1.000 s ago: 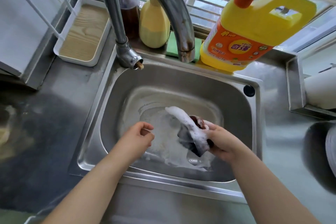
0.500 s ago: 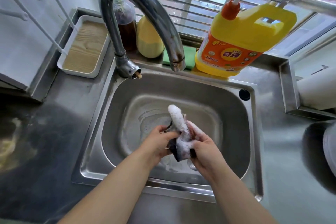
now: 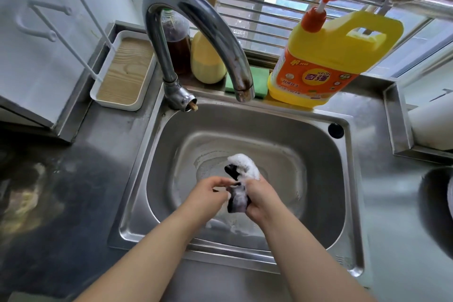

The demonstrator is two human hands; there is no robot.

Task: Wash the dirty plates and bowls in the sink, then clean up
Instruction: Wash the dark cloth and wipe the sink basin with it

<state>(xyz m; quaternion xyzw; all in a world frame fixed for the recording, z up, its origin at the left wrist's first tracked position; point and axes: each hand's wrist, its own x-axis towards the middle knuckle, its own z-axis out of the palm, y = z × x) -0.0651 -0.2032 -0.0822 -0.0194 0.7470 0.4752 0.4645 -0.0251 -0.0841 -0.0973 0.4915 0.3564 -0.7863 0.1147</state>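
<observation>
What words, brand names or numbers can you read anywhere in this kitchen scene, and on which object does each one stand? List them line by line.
"KEON": small print on the orange label of the yellow detergent jug.
Two large yellow Chinese characters on the label's red oval: visible, but too blurred to give for sure.
Fine print along the label's lower edge: too small to read.
Dark bottle behind the tap: no readable text.

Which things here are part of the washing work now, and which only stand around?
In use:
- soapy cloth, held by right hand and left hand
- sink
- tap
- detergent jug

Standing by:
- dark bottle
- yellow bottle
- wooden tray
</observation>
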